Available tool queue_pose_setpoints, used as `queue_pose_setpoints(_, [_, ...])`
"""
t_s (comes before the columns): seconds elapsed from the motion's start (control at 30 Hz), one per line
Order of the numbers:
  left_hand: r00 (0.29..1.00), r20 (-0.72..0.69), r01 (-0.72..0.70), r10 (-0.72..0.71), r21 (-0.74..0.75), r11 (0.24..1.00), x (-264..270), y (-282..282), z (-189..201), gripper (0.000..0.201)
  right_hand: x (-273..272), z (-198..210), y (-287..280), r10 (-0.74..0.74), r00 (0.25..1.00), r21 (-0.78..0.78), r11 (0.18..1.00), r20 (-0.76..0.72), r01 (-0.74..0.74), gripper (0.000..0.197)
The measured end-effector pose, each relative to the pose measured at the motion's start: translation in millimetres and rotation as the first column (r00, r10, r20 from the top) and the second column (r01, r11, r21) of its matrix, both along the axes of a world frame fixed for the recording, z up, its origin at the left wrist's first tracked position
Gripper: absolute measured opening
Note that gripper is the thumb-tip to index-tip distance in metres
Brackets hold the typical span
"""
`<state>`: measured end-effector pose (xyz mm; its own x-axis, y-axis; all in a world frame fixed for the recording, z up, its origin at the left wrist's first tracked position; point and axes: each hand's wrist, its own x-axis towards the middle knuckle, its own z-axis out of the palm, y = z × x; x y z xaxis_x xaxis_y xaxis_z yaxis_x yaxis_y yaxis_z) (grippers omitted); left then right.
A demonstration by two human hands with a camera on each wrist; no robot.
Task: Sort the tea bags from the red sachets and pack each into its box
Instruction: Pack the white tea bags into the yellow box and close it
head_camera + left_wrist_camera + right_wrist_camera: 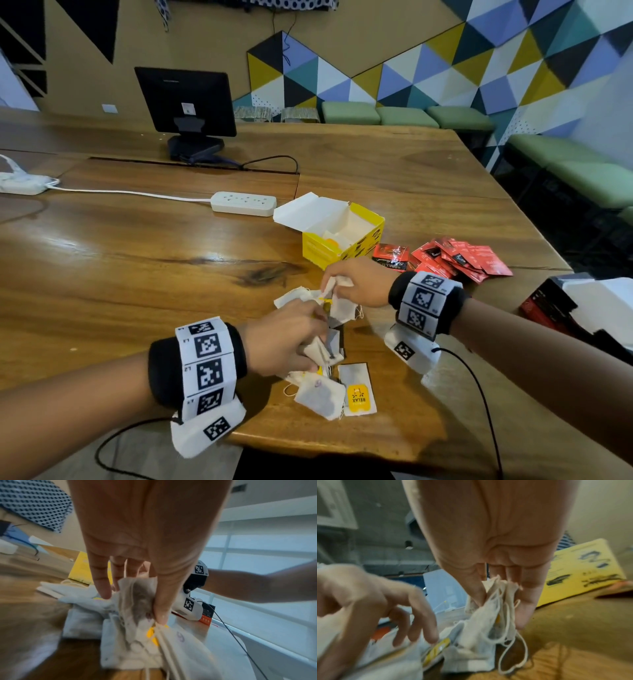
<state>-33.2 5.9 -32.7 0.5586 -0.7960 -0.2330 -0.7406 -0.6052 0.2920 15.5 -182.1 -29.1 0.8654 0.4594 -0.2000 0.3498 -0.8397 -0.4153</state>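
Our left hand [284, 337] and right hand [359, 282] each pinch tea bags [322, 394] from the pile on the table [137, 257] between them. The yellow box [337, 236] stands open at twelve o'clock, red sachets [455, 258] at two.

We read one word clearly: "RELAX", in dark capitals on the yellow tag [357, 397] of a tea bag envelope [356, 380] lying at the near table edge, the letters turned sideways to us. The wrist bands [209, 363] carry square black-and-white coded markers, not text we can read; small characters beside them are too small to tell. Print on the yellow box [342, 240] and red sachets [459, 257] is illegible.
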Motion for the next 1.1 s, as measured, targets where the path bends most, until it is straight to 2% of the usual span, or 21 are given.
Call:
queue_pose_setpoints(0.13, [1.0,0.028,-0.01,0.01,-0.003,1.0,9.2,-8.4,3.0,0.036,2.0,0.7,-14.3,-0.148,0.987,0.146,0.977,-0.066,0.157,0.034])
queue_pose_setpoints(0.23, [1.0,0.018,0.001,-0.001,0.001,1.0,10.4,-18.0,3.9,0.03,2.0,-0.9,-19.8,-0.204,0.978,0.117,0.971,-0.045,0.208,0.041])
queue_pose_setpoints(0.4, [0.999,0.041,-0.023,0.026,-0.091,0.996,14.4,-19.9,6.7,0.021,3.1,-3.5,-27.3,-0.206,0.974,0.168,0.961,-0.093,0.22,0.027])
queue_pose_setpoints(0.53, [0.99,-0.076,-0.131,0.12,-0.173,0.976,23.4,-13.0,9.3,0.023,4.4,-5.1,-32.3,-0.218,0.969,0.202,0.95,-0.112,0.237,0.023])
queue_pose_setpoints(0.67, [0.982,-0.074,-0.181,0.175,-0.091,0.979,30.1,-11.6,8.7,0.03,4.0,-6.7,-32.9,-0.232,0.969,0.172,0.955,-0.083,0.243,0.025])
queue_pose_setpoints(0.73, [0.979,-0.098,-0.186,0.18,-0.046,0.982,33.3,-11.5,9.4,0.031,2.1,-6.9,-33.1,-0.243,0.968,0.106,0.963,-0.063,0.249,0.033])
queue_pose_setpoints(0.83, [0.969,-0.189,-0.16,0.157,0.001,0.987,37.7,-13.0,9.1,0.033,-1.5,-6.4,-33.3,-0.219,0.967,0.004,0.975,-0.131,0.221,0.05])
queue_pose_setpoints(0.9, [0.968,-0.208,-0.142,0.144,0.027,0.99,39.7,-15.1,8.4,0.031,-3.1,-7.7,-32.9,-0.223,0.961,-0.036,0.975,-0.164,0.22,0.054])
queue_pose_setpoints(1.1, [0.959,-0.247,-0.136,0.141,0.036,0.99,42.8,-15.2,8.7,0.018,-5.5,-7.1,-31.3,-0.234,0.955,0.042,0.968,-0.183,0.246,0.049])
